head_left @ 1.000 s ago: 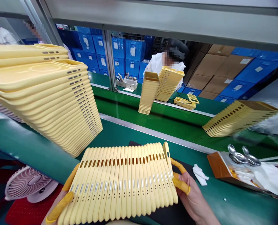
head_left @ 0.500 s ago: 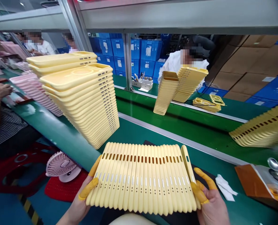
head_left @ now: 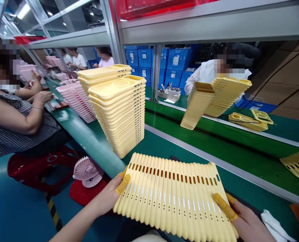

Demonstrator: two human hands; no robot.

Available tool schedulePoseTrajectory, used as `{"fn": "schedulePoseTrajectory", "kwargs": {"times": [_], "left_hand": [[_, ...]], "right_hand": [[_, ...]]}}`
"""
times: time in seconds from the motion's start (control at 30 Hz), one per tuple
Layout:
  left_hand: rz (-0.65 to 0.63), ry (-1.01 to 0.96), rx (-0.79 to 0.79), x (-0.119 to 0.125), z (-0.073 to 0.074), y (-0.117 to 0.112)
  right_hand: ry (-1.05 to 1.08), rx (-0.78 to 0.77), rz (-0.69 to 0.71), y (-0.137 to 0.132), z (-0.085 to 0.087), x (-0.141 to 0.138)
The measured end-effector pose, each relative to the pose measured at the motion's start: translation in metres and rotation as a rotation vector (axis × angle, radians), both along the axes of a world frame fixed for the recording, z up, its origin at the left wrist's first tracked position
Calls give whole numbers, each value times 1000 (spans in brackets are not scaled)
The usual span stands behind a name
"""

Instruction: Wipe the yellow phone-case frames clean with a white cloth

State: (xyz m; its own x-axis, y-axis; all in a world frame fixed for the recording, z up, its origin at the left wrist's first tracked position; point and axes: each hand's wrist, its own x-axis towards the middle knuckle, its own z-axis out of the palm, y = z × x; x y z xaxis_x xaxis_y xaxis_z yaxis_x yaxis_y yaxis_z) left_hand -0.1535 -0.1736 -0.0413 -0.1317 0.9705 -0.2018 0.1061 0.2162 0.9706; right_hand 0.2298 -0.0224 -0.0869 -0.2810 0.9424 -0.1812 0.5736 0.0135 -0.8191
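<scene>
A long row of nested yellow phone cases (head_left: 169, 198) lies on its side between my hands, button slots and speaker holes facing up. My left hand (head_left: 111, 191) grips the row's left end, with orange finger cots on the thumb and a finger. At the other end my right hand (head_left: 246, 216) is closed on the last cases, its cot-covered thumb over the top and its other fingers partly hidden behind. Just beyond my left hand stands a tall stack of yellow phone cases (head_left: 121, 117) on the green bench.
Pink cases (head_left: 77, 102) stand farther left, near a seated co-worker (head_left: 15, 111). A pink fan (head_left: 87, 171) rests on a red stool. Across the green belt (head_left: 169, 119) are more yellow stacks (head_left: 198, 104) and another person. White tissue (head_left: 276, 225) lies at right.
My view has swung left, so the scene sits farther right. The case that stood slightly apart at the row's right end is now pressed in line. The held row tilts down to the right.
</scene>
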Motion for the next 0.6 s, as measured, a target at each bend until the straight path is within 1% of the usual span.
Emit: {"fn": "schedulePoseTrajectory", "kwargs": {"times": [0.07,0.13,0.2,0.33,0.43,0.5,0.6], "left_hand": [[10,120,17,-5,3,4],[21,140,39,-8,1,8],[18,131,53,-8,-3,11],[19,93,57,-3,-9,10],[-7,-44,47,4,-6,5],[-14,-197,51,9,-4,1],[-39,-440,70,12,-6,-1]], "right_hand": [[-123,-20,111,10,20,-11],[-213,-49,191,18,32,-19],[-293,-67,231,24,36,-25],[-395,-54,291,23,35,-30],[-392,-109,308,18,32,-28],[-375,-130,310,15,29,-26],[-324,-136,267,11,22,-18]]}}
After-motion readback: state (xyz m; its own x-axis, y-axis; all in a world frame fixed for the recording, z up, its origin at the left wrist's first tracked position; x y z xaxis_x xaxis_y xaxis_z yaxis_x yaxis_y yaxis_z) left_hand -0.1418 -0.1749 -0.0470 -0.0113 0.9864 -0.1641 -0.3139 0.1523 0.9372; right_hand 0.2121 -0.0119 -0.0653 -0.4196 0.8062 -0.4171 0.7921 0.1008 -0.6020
